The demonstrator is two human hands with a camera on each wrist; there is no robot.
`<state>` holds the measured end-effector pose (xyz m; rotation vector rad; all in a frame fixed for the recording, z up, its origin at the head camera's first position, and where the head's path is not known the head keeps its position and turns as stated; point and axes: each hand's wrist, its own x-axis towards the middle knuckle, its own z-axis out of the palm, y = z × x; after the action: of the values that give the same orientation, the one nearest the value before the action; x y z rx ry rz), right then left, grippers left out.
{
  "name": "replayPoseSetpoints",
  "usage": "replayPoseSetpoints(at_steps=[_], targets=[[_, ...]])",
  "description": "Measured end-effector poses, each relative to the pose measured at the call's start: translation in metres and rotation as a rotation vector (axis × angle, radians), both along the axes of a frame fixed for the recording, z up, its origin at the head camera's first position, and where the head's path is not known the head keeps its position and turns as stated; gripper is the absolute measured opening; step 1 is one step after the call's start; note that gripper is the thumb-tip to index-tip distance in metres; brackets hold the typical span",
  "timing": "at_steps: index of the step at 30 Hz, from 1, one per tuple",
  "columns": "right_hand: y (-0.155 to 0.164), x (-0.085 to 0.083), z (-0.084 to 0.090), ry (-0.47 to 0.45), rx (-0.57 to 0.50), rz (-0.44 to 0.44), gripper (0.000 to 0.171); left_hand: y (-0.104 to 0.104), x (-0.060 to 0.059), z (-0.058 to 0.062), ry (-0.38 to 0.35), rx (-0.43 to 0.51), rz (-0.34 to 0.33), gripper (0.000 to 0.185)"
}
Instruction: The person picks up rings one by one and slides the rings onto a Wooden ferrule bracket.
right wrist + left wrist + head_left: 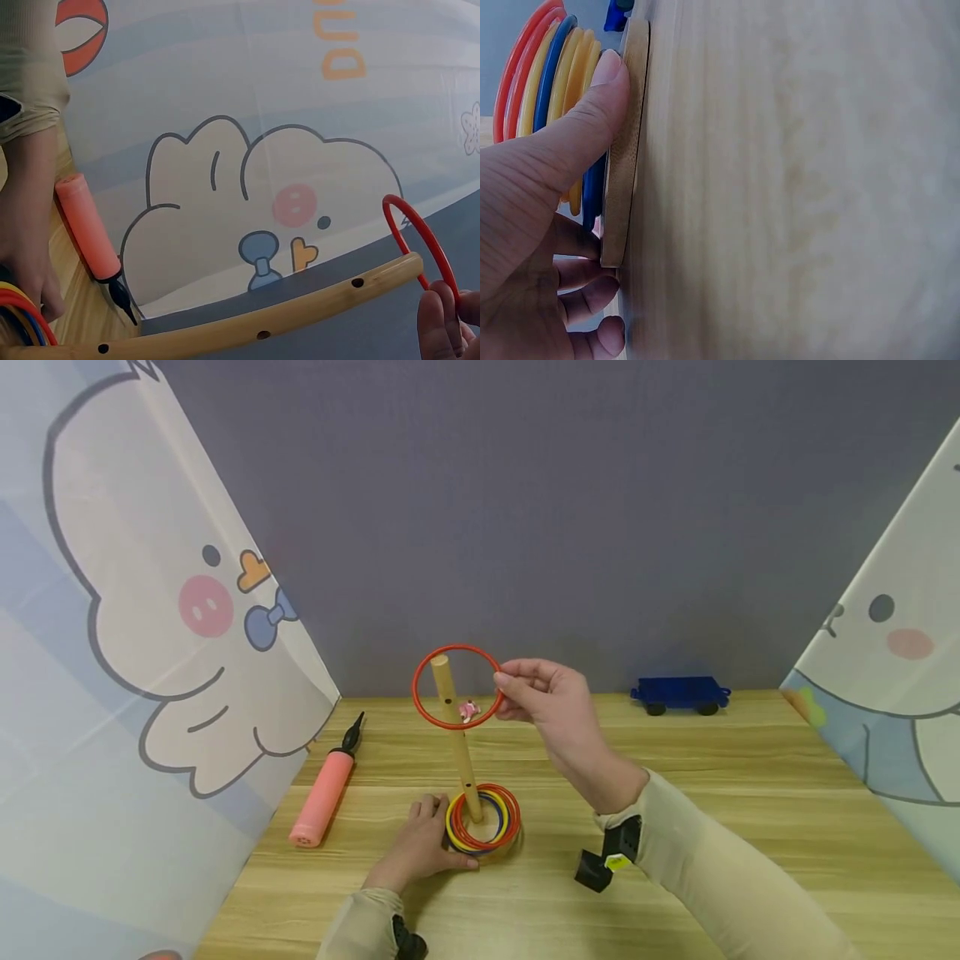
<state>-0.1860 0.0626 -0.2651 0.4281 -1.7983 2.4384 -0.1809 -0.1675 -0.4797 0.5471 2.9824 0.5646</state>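
A red ring [414, 697] is pinched between the thumb and fingers of my right hand [551, 706], level with the top of an upright wooden post [461, 760]. From above, the post's tip shows inside the ring; whether it has passed through, I cannot tell. Red, yellow and blue rings [544, 79] lie stacked around the foot of the post, over its round wooden base [626, 172]. My left hand [423, 843] grips that base from the left, its thumb at the near edge and fingers on the far side. In the right wrist view, the post [307, 319] runs toward the held ring [431, 236].
A pink hand pump [326, 797] with a black nozzle lies left of the stand. Behind the post sits a small pink-and-white item [469, 710]. A blue toy wagon [678, 693] stands at the back right, near the grey wall [555, 510]. Printed panels flank the wooden table [750, 827].
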Motion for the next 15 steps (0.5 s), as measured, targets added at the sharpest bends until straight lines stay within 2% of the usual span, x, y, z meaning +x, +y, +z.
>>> replayPoseSetpoints(at_steps=[9,15], targets=[[-0.001,-0.004,-0.008,-0.045,0.028,-0.005,0.026,0.000,-0.001,0.001,-0.004,0.032,-0.004,0.120],[0.001,-0.004,-0.025,-0.114,0.086,0.014,0.023,-0.001,-0.001,0.000,-0.014,0.036,0.002,0.121]])
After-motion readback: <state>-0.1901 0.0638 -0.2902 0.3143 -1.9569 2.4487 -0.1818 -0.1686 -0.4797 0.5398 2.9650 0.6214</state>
